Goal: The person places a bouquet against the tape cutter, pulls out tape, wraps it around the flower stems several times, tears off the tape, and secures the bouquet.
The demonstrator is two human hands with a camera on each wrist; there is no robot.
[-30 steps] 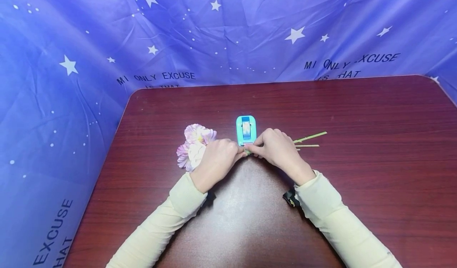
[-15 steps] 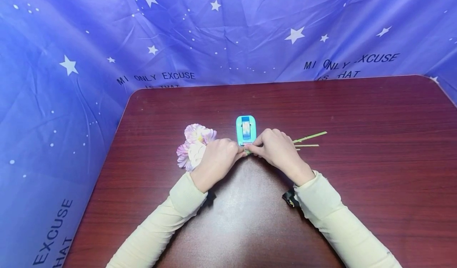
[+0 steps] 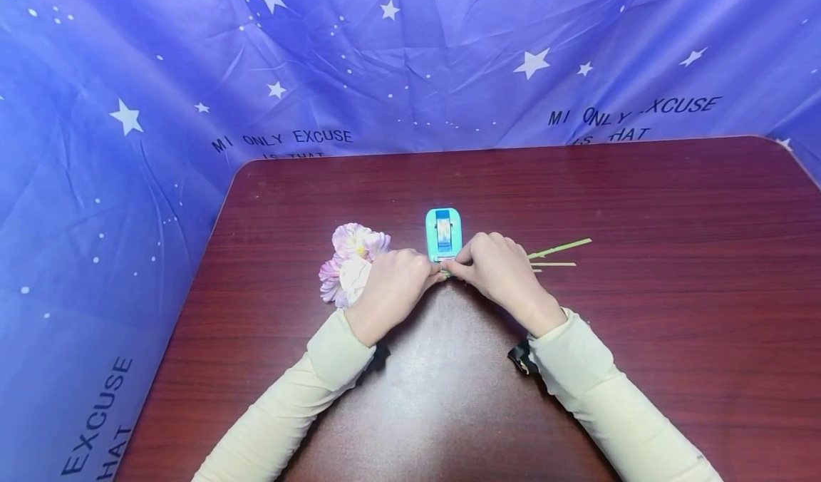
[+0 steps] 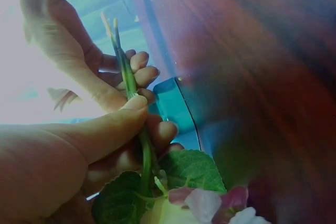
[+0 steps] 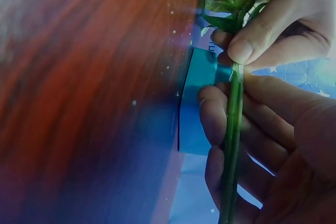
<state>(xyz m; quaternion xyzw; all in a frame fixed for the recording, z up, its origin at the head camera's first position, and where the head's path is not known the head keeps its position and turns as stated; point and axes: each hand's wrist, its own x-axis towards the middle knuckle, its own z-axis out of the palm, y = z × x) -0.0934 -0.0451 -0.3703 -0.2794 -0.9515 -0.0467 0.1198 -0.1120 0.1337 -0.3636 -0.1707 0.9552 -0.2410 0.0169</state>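
My left hand [image 3: 394, 289] pinches the green stems [image 5: 233, 119] of a bunch of flowers, close below the leaves [image 4: 191, 169]. The flower heads [image 3: 353, 243], pale purple and white, stick out to its left. Right beside it, my right hand [image 3: 503, 272] holds the same stems, thumb and fingers curled about them; the stem ends [image 3: 558, 248] come out on its right side. A pale, shiny bit shows on the stems between the two thumbs in the right wrist view; whether it is tape I cannot tell. Just beyond the fingertips lies a light blue tape dispenser [image 3: 455, 236].
The dark red wooden table [image 3: 673, 254] has rounded far corners. Behind it and along its left side hangs a blue cloth [image 3: 410, 75] with white stars and lettering. Black straps [image 3: 522, 357] show at the wrists.
Both hands keep their place on the stems, and the dispenser stays put. The head view has shifted very slightly.
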